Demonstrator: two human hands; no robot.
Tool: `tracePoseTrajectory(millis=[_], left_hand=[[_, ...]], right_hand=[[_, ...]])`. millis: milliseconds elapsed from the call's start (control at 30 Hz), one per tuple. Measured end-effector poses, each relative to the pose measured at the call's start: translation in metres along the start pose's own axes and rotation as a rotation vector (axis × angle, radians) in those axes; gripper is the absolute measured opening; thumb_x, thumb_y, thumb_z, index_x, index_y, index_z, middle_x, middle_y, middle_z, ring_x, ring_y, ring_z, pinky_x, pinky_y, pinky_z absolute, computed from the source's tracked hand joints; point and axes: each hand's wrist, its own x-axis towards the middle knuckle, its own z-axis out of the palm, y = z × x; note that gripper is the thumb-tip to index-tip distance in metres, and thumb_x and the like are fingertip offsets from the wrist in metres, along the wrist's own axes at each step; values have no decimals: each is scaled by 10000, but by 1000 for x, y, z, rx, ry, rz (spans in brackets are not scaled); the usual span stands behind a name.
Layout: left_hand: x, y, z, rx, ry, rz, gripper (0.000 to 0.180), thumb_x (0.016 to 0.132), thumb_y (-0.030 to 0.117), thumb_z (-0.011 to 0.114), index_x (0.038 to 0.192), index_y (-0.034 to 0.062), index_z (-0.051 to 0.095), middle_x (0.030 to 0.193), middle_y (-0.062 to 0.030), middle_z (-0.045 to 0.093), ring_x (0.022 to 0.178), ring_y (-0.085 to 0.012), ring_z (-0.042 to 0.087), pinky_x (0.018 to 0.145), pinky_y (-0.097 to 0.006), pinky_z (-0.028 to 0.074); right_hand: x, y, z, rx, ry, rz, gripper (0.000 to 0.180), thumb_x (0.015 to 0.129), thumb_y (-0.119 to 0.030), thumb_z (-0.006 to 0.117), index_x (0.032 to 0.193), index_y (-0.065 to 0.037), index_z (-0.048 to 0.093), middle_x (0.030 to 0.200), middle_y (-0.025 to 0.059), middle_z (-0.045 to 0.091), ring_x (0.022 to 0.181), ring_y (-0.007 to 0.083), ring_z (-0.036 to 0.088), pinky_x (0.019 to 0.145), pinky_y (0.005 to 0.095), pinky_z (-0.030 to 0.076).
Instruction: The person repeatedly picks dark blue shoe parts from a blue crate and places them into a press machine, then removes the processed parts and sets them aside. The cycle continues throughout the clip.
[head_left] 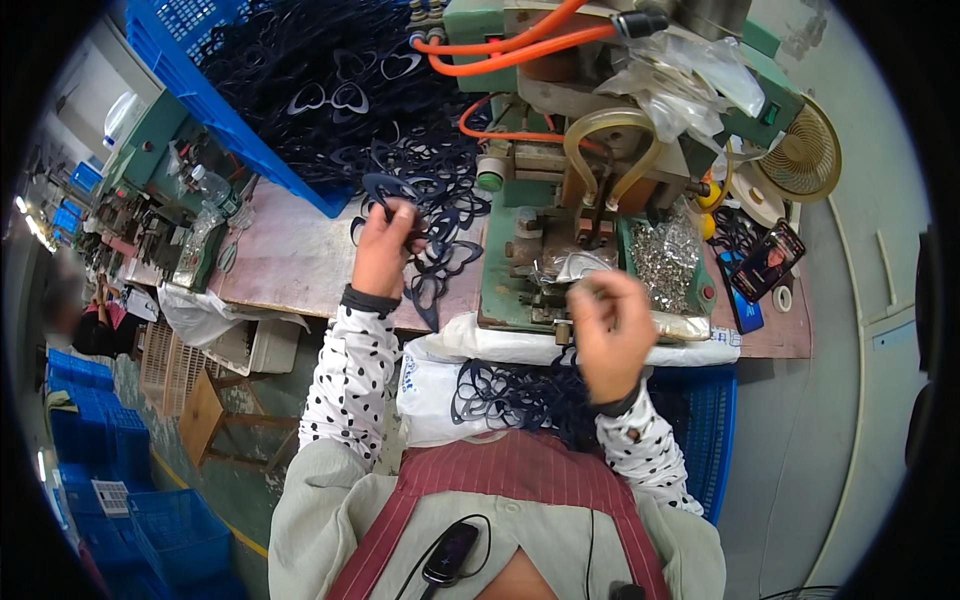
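Observation:
My left hand is closed on a dark navy loop-shaped piece, its thumb and fingers pinching the lower edge. Below and beside it, loose pieces of the same kind lie on the table. At the front of a green bench press, my right hand has its fingers curled together. Whatever may be between those fingertips is too small or hidden to tell. Just beyond them is the press's metal work spot. A heap of small shiny metal parts lies in a tray to the right of it.
A blue crate at the back left overflows with navy loop pieces. Orange hoses cross above the press. Two phones and a fan stand right. More navy loops lie on my lap, beside another blue crate.

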Motion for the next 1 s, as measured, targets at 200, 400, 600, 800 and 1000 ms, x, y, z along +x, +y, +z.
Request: tracePoseTrajectory(millis=[200, 400, 600, 800, 1000], left_hand=[[-51, 1, 22, -370, -100, 81, 236, 987, 148, 535, 1179, 12, 511, 1051, -121, 594, 894, -212, 588, 812, -350, 494], [-76, 1, 26, 516, 10, 679, 227, 806, -6, 668, 1029, 34, 675, 936, -93, 654, 920, -249, 598, 850, -375, 448], [-75, -11, 18, 829, 99, 1035, 272, 757, -22, 672, 1008, 81, 684, 945, -48, 683, 841, -242, 605, 913, -387, 383], [-61, -41, 2, -238, 242, 489, 195, 966, 45, 552, 1130, -57, 582, 1072, -119, 632, 998, -201, 615, 922, -313, 473], [-62, -39, 6, 588, 363, 854, 168, 851, -52, 647, 1015, -32, 675, 1012, -117, 671, 950, -202, 621, 868, -280, 464]], right_hand=[[-23, -8, 58, -168, -491, 5, 540, 789, -338, 744, 1158, 4, 548, 898, 189, 661, 817, 381, 638, 704, 461, 494], [-39, -1, 71, 109, -443, 119, 209, 839, -225, 673, 857, -26, 610, 654, 188, 624, 594, 384, 622, 532, 458, 471], [-39, -9, 68, -194, -446, -96, 163, 882, -175, 643, 892, -17, 607, 645, 168, 639, 573, 323, 649, 516, 393, 490], [-35, -5, 80, -17, -425, 40, 140, 922, -137, 599, 878, -6, 579, 677, 153, 671, 603, 296, 684, 536, 355, 514], [-36, -24, 84, -247, -373, -287, 170, 831, -146, 670, 782, -38, 548, 568, 125, 577, 511, 325, 594, 474, 422, 452]])
